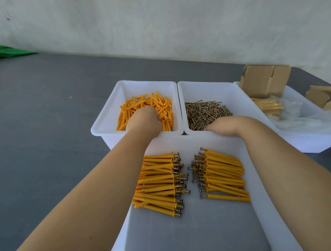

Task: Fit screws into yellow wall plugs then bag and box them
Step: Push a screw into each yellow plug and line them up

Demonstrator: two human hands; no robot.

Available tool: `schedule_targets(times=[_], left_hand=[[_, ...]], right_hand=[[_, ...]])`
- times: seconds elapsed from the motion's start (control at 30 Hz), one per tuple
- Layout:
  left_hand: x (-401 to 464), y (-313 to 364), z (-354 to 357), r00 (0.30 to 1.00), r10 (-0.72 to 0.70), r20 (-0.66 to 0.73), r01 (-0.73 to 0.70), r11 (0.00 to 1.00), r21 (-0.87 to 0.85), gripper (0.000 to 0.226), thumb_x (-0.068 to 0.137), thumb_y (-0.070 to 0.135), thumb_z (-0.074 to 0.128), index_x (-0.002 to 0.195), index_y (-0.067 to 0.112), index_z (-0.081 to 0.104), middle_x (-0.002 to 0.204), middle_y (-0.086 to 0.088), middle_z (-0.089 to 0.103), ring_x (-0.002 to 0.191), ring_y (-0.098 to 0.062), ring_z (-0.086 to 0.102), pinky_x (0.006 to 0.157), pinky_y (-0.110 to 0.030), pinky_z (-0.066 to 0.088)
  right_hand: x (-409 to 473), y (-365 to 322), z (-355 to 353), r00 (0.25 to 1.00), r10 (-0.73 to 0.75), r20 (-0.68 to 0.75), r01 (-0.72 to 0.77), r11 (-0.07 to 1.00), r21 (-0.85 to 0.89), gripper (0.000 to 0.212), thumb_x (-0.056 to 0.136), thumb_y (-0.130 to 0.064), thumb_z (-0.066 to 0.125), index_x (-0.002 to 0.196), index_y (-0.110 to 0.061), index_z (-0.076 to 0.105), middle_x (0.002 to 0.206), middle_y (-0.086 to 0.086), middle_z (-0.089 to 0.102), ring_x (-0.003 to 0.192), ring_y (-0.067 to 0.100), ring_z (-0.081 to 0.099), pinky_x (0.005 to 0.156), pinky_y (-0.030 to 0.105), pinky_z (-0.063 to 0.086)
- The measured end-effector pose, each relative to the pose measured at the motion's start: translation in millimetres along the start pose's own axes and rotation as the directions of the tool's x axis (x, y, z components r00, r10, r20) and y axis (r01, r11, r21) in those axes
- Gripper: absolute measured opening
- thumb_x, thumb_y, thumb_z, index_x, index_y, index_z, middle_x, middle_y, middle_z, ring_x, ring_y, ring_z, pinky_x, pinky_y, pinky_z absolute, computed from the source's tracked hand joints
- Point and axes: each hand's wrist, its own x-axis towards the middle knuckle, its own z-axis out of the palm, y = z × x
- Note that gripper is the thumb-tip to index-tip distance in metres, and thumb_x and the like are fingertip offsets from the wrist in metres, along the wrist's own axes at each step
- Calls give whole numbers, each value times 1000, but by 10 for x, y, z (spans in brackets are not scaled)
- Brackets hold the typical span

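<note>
Loose yellow wall plugs [160,104] fill a white bin [104,118]. My left hand [144,121] reaches down into them with its fingers buried out of sight. Beside it stands a second white bin [199,90] of screws [203,112]. My right hand [223,126] lies over that bin's near rim, its fingertips down at the edge of the screw pile and hidden. In the near white tray [199,141] lie two rows of plugs with screws fitted, one on the left [159,182] and one on the right [225,174], their screw heads facing each other.
At the right, a third white bin [302,139] holds clear bags with bagged plugs [269,106] and brown cardboard boxes [264,80]. The bins stand on a dark grey table [48,110]. A green cloth [6,51] lies at the far left, before a pale wall.
</note>
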Motion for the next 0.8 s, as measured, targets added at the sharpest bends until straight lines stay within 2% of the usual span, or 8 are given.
schedule_targets(times=[0.1,0.23,0.33,0.43,0.53,0.6,0.7,0.8], left_hand=[[-9,-33,-15,987,57,-150,-76,989,-125,33,88,2,60,111,23,71,112,-2,68,99,-24,63,71,-31,50],[-9,-113,5,953,79,-291,-183,919,-349,49,84,5,71,125,28,60,105,2,62,87,-18,63,62,-27,48],[-6,-129,-7,952,76,-297,-197,892,-406,67,87,1,66,141,35,45,103,2,56,77,-14,66,56,-28,53],[-8,-105,8,944,60,-325,-218,851,-477,44,96,4,55,130,32,57,103,5,56,63,-2,68,40,-11,41],[-44,-59,0,921,72,-383,-274,819,-504,32,100,11,49,125,27,62,90,10,59,61,-1,67,40,-12,40],[-82,-10,-15,899,103,-426,-329,801,-500,30,100,12,48,122,22,66,83,7,64,64,-6,68,48,-18,46],[-127,57,-3,851,194,-488,-419,811,-407,28,99,9,50,117,16,70,96,0,71,79,-13,66,68,-24,51],[-150,115,4,800,289,-525,-505,798,-330,25,96,5,54,112,12,72,101,-2,73,83,-10,63,73,-21,49]], right_hand=[[-13,7,-11,1000,3,8,-3,999,35,45,107,-40,32,135,-15,57,151,7,45,136,26,41,108,36,30],[4,22,10,1000,-23,-4,23,999,35,45,106,-40,33,128,-13,61,144,9,51,129,26,47,107,37,33],[3,62,5,994,-60,-86,70,991,115,40,101,-34,46,111,-4,70,122,15,64,104,24,59,93,37,45],[-68,169,-32,978,-131,-163,178,931,320,18,92,-27,63,86,-22,79,99,-1,74,97,16,65,84,31,50],[-157,268,-62,964,-229,-134,265,832,487,9,89,-28,71,89,-29,81,92,-10,77,98,11,68,89,30,50],[-184,288,-63,954,-264,-145,301,808,507,9,88,-27,72,92,-27,80,92,-12,77,99,11,68,92,30,49],[-191,276,-37,937,-265,-229,345,816,464,7,88,-23,74,88,-29,79,90,-13,76,96,7,66,89,27,48],[-181,235,14,887,-230,-401,404,808,429,11,86,-23,76,78,-31,77,73,-22,71,75,-5,63,66,17,46]])
